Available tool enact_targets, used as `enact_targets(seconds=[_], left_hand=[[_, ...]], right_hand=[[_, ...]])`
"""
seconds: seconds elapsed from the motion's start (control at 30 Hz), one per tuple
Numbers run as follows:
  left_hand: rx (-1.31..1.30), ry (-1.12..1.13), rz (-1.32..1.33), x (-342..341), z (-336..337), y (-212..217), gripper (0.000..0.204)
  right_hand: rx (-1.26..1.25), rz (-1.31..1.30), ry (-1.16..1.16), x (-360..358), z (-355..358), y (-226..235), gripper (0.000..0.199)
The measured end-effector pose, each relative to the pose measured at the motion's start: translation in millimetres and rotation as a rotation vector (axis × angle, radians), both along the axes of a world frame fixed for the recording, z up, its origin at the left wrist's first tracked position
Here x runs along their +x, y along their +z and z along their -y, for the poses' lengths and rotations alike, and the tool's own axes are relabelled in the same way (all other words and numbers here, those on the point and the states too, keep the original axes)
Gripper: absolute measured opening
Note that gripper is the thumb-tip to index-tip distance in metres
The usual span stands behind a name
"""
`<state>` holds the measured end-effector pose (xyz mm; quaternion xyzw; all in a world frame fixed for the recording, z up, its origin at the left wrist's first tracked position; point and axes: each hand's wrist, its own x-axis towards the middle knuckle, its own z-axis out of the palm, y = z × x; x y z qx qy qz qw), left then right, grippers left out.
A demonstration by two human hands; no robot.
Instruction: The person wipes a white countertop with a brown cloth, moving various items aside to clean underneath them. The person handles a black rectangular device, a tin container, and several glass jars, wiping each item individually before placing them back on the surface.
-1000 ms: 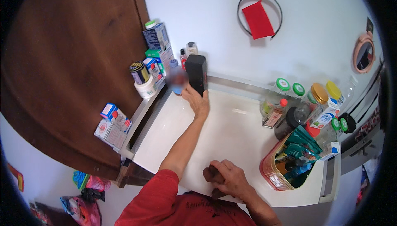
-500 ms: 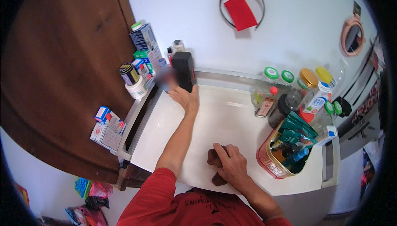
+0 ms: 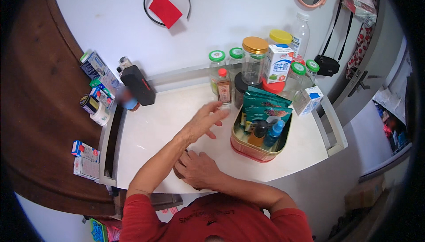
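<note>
My left hand (image 3: 204, 121) is over the white tabletop (image 3: 152, 126) with its fingers spread and nothing in them. Its fingertips are close to a small flat bottle with a red cap (image 3: 224, 92), which stands upright; I see no contact. Below it, near the front edge, my right hand (image 3: 199, 170) is closed over a brown folded cloth (image 3: 178, 169). Most of the cloth is hidden under the fingers. To the right stands an oval tin (image 3: 252, 152) holding green packets (image 3: 268, 107), a dark-capped amber bottle (image 3: 258, 133) and a blue bottle (image 3: 275, 132).
Behind the tin are glass jars with green lids (image 3: 217, 56), a gold-lidded jar (image 3: 254, 47) and milk cartons (image 3: 279, 64). At the back left stand a black box (image 3: 139, 85) and a partly blurred bottle (image 3: 129, 103). Small boxes (image 3: 86, 166) line the left rim.
My left hand has left the black box at the back left and moved right, towards the red-capped bottle. My right hand stays on the brown cloth. The view has turned to the right.
</note>
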<state>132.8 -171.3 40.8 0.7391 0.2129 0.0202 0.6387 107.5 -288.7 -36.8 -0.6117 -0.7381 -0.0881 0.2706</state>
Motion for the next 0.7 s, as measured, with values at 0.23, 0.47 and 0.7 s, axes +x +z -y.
enact_targets(seconds=[0.23,0.47,0.7], left_hand=[[-0.046,-0.071,-0.036,20.7,49.4,-8.3,0.048],[0.272,0.036,0.038,9.9,40.0,-30.8,0.042],[0.135,0.255,0.046,-38.6,16.0,-13.3,0.041]], right_hand=[[0.165,-0.098,0.254,-11.9,5.9,-18.4,0.024],[0.131,-0.114,0.294,-15.9,15.6,-15.0,0.027],[0.048,0.01,0.229,-16.5,22.0,4.3,0.025]])
